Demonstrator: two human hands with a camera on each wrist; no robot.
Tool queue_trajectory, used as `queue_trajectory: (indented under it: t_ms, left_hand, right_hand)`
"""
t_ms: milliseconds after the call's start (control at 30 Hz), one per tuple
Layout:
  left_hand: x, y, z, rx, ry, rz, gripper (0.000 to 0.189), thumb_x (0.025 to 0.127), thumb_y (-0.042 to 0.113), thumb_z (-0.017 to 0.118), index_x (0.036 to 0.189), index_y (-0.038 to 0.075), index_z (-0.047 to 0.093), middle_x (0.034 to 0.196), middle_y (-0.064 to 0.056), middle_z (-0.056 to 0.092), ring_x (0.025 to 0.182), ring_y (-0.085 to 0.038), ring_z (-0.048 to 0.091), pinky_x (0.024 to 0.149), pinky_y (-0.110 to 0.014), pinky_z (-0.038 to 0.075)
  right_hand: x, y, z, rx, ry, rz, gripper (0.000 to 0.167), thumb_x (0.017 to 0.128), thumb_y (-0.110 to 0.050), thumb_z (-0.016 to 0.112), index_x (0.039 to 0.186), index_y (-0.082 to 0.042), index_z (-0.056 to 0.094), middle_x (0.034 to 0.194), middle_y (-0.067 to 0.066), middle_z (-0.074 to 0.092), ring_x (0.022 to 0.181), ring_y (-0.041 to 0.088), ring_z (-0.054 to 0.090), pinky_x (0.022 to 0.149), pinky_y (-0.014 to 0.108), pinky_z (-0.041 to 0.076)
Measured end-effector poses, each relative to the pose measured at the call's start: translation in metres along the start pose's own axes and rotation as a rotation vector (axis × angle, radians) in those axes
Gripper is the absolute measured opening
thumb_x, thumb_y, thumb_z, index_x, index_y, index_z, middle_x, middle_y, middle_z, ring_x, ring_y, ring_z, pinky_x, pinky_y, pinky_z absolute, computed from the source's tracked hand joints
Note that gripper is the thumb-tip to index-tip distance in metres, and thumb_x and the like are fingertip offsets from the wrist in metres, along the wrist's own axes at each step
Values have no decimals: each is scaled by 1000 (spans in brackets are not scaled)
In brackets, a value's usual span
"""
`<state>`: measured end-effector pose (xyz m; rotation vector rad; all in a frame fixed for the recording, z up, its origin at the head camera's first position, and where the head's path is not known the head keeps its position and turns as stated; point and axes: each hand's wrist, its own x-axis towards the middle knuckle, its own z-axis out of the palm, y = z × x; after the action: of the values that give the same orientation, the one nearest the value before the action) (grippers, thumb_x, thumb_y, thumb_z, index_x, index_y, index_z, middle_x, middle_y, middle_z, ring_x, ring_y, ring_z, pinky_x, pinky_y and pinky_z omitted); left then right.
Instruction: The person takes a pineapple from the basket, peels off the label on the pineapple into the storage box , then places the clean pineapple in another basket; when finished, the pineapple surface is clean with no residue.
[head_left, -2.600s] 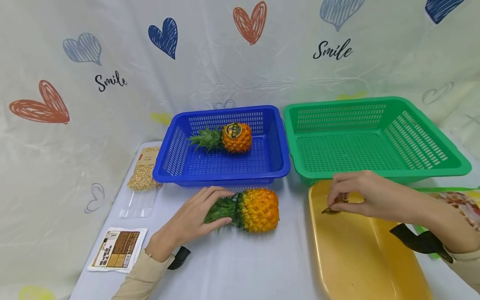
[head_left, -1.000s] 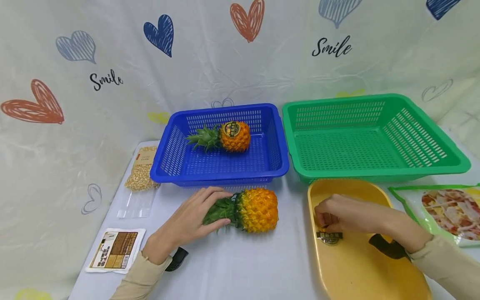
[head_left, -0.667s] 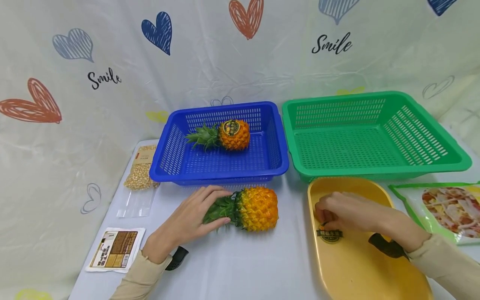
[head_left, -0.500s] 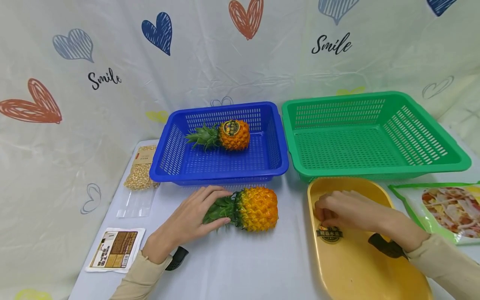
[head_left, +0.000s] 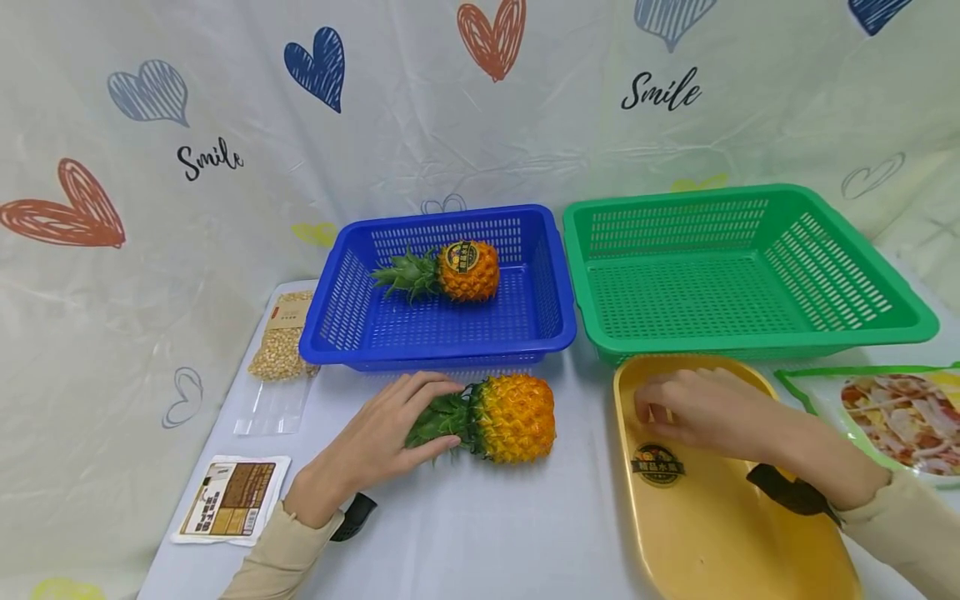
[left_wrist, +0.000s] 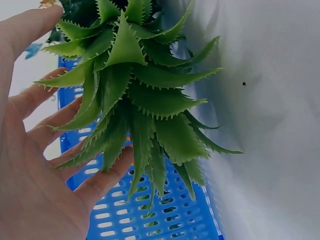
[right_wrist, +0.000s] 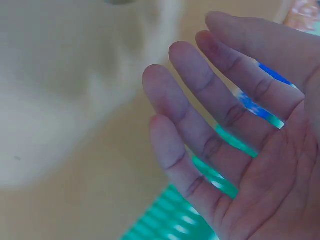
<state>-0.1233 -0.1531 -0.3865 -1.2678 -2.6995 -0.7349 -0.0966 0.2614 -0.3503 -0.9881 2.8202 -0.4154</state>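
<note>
Since half a second ago, the right hand (head_left: pixel 697 408) is being drawn off the black-and-gold fruit label (head_left: pixel 657 465) toward one o'clock, and the label's whole face is being exposed. A release seems to be being shown: the label is being left lying unheld on the floor of the yellow tray (head_left: pixel 727 533). The right fingers are being held half-bent and slightly parted, nothing being pinched.

At nine o'clock from the tray, the pineapple (head_left: pixel 517 419) is being borne by the white tablecloth (head_left: pixel 487 533); its leafy crown is being touched by the left hand (head_left: pixel 375 437), whose fingers are being held loosely spread, their pressure not being discernible. Beyond, at twelve o'clock from that fruit, a second, labelled pineapple (head_left: pixel 480 283) is being held by the blue basket (head_left: pixel 442 355); at two o'clock, the green basket (head_left: pixel 757 341) is being seen.
</note>
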Motion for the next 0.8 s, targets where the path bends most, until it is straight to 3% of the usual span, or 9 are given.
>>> queue_trajectory:
  t_ms: [300, 533, 633, 800]
  left_hand:
    - [-1, 3, -1, 4, -13, -9, 56, 99, 39, 73, 147, 16, 56, 143, -5, 56, 127, -26, 58, 102, -50, 52]
    - [-5, 3, -1, 10, -10, -15, 55, 99, 37, 74, 146, 14, 57, 141, -6, 56, 128, -26, 57, 104, -49, 51]
    - [-4, 4, -1, 13, 2, 0, 55, 99, 38, 74, 146, 15, 57, 141, -6, 56, 127, -26, 57, 104, -49, 51]
    - [-3, 5, 0, 25, 24, 42, 55, 99, 39, 74, 144, 13, 57, 140, -7, 57, 125, -26, 59, 103, -48, 52]
  right_hand:
    - [11, -34, -26, -46, 143, -113, 22, 89, -13, 83, 93, -29, 69, 90, -21, 57, 73, -2, 51, 57, 22, 46]
    - [40, -63, -32, 106, 273, -234, 29, 92, -19, 82, 116, -22, 67, 118, -10, 61, 98, 7, 59, 73, 28, 54]
    - [52, -70, -32, 156, 262, -261, 37, 91, -21, 84, 123, -20, 65, 126, -7, 58, 109, 11, 59, 81, 33, 56]
    - [67, -75, -25, 218, 133, -269, 48, 92, -26, 84, 132, -13, 61, 131, -1, 56, 115, 16, 59, 91, 38, 56]
